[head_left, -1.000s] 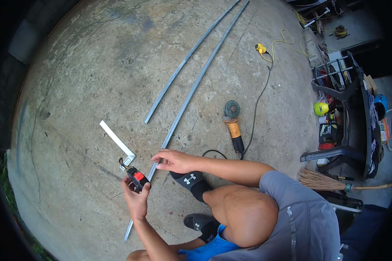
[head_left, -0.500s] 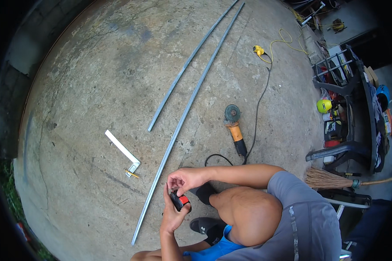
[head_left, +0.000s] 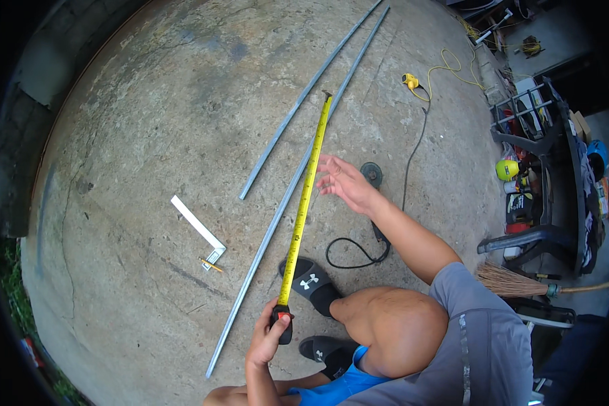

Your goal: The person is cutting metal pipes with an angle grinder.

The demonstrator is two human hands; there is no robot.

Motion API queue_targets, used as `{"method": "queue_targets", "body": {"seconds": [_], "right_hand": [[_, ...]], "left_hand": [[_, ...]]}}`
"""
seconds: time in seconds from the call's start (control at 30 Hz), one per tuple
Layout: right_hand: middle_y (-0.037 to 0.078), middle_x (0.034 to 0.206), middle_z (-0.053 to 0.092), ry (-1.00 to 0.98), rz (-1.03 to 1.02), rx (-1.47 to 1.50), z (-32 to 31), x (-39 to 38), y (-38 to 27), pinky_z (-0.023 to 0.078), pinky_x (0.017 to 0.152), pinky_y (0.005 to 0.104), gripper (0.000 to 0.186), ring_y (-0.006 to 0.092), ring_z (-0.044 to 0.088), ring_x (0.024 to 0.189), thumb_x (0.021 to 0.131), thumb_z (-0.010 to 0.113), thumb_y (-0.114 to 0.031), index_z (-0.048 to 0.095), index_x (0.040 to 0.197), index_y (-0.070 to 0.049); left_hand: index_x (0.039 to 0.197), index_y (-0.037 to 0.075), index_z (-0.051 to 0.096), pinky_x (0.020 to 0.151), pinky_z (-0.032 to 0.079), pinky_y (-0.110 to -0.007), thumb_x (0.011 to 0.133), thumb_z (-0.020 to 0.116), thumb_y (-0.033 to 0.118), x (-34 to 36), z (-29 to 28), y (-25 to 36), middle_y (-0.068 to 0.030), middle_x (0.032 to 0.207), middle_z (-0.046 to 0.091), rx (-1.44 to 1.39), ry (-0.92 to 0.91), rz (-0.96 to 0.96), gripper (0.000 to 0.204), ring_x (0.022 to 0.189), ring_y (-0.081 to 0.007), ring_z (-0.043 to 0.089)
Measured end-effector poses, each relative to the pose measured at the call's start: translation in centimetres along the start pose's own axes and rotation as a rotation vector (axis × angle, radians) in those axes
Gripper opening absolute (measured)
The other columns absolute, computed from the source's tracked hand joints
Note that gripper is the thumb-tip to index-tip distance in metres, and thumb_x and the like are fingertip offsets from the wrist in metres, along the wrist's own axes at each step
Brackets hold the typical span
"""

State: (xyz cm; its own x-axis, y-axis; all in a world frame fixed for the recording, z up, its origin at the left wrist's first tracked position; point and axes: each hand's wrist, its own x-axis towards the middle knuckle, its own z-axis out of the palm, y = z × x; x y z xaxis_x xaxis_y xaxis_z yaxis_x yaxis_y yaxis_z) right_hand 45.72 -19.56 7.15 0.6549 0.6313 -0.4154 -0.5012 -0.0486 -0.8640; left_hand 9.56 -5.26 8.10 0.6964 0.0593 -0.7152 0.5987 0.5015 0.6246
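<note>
In my left hand (head_left: 264, 342) sits a black and red tape measure (head_left: 282, 326), my thumb on its red part. Its yellow blade (head_left: 304, 203) is drawn out a long way, slanting up and away over the floor to a metal end hook. My right hand (head_left: 345, 181) is beside the blade, fingers spread, holding nothing that I can see. Just left of the blade lies a long metal tube (head_left: 257, 260), which the blade crosses farther up. A second, shorter-looking metal tube (head_left: 298, 114) lies to its left.
An angle grinder (head_left: 371, 174) lies partly behind my right forearm, its black cord looping nearby. On the left rests a try square (head_left: 199, 225) with a pencil (head_left: 212, 265) across it. A yellow cord connector (head_left: 411, 81), a broom (head_left: 511, 281) and a cluttered rack (head_left: 531, 196) are at the right.
The tape blade has been pulled far out of its case. My right hand has left the case and moved up and right, opening. The left hand still holds the tape measure.
</note>
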Motion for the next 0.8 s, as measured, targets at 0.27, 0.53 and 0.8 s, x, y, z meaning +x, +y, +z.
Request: {"method": "queue_targets", "body": {"seconds": [0.27,0.53,0.8], "right_hand": [[0.008,0.101,0.069,-0.571,0.269,-0.330,6.0,-6.6,9.2,0.053,0.079,0.0301,0.046,0.0138,0.063,0.089,0.104,0.046,-0.041,0.066,0.119,-0.003],[0.009,0.094,0.066,0.324,-0.172,-0.083,-7.9,5.1,-5.8,0.051,0.081,0.0344,0.049,0.0167,0.061,0.086,0.105,0.042,-0.046,0.065,0.108,-0.003],[0.006,0.103,0.063,-0.356,0.225,-0.340,1.2,-6.1,4.8,0.052,0.077,0.0295,0.046,0.0129,0.060,0.090,0.103,0.049,-0.042,0.061,0.125,-0.003]], "left_hand": [[0.146,0.002,0.040,0.073,0.052,-0.029,0.093,0.063,0.031,4.2,1.8,2.1,-0.0078,0.102,0.060,0.163,-0.063,0.066,0.064,0.092,-0.0168,0.061],[0.141,0.003,0.045,0.095,0.043,-0.029,0.093,0.065,0.028,-0.3,1.2,2.0,-0.0068,0.111,0.058,0.084,-0.207,-0.095,0.057,0.104,-0.0159,0.054],[0.137,0.003,0.048,0.085,0.045,-0.027,0.092,0.065,0.026,2.7,3.3,5.1,-0.0056,0.103,0.059,0.109,-0.092,-0.039,0.053,0.093,-0.0137,0.054]]}}
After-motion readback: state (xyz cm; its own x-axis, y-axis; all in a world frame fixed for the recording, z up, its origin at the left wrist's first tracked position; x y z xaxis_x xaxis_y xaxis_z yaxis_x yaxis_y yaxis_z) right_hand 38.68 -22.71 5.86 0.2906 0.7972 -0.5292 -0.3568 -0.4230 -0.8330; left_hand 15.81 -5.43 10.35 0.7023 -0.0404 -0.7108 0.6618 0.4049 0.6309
